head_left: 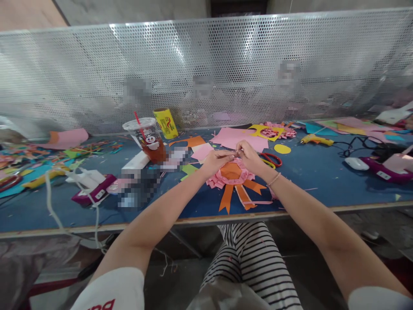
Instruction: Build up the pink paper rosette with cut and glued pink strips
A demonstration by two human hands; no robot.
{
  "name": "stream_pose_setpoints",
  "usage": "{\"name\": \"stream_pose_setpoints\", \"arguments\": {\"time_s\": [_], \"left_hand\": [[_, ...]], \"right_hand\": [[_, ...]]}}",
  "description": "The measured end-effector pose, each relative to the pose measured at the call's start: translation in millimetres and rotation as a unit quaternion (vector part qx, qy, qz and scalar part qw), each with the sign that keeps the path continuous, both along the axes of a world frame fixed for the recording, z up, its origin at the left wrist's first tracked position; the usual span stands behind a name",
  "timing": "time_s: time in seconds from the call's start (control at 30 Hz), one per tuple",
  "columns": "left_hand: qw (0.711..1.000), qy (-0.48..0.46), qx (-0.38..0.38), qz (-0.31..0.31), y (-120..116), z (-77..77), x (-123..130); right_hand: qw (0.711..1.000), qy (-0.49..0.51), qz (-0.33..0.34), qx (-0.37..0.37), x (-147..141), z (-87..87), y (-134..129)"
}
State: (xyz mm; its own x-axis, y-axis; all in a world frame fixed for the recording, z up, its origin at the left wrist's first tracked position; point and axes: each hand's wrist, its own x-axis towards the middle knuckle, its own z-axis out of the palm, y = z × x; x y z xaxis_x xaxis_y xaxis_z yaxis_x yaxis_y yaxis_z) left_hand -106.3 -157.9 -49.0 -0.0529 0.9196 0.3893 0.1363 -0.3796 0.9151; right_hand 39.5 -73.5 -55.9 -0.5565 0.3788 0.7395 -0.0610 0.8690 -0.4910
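Rosette on the table (318, 168) before me looks mostly built, orange centre (230, 171) and tails (227, 199) in place, pink strip (258, 202) maybe left; left hand (218, 160) and right hand (250, 157) narrowed above it, grip unclear.

head view looks forward, down across the table (318, 174).

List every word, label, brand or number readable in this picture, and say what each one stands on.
No text reads with certainty.
Plastic cup: dark lettering around a printed snowman figure, too small and blurred.
Yellow box: dark and red print, too blurred.
White left sleeve: red letters, cut off by the picture's edge, so the word cannot be made out.
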Motion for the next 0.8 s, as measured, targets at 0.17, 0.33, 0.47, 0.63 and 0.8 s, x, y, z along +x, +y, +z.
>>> {"name": "stream_pose_setpoints", "arguments": {"time_s": [0.17,0.33,0.47,0.63,0.8], "left_hand": [[1.000,0.017,0.007,0.019,2.1,-1.1,-3.7],[0.999,0.022,0.005,0.046,3.9,-2.6,-4.4],[0.999,-0.010,0.006,0.042,5.0,-5.2,-2.7],[0.993,-0.121,-0.010,0.005,5.7,-4.9,-0.4],[0.993,-0.113,-0.015,-0.021,4.2,-4.5,0.3]], "right_hand": [[1.000,-0.001,-0.006,0.015,1.7,1.5,1.8],[0.998,-0.025,-0.028,0.058,4.4,6.0,0.7],[0.995,-0.023,-0.032,0.086,6.1,6.8,0.6],[0.992,0.000,-0.039,0.120,7.3,7.2,1.6],[0.993,-0.005,-0.057,0.106,7.2,7.8,2.7]]}}
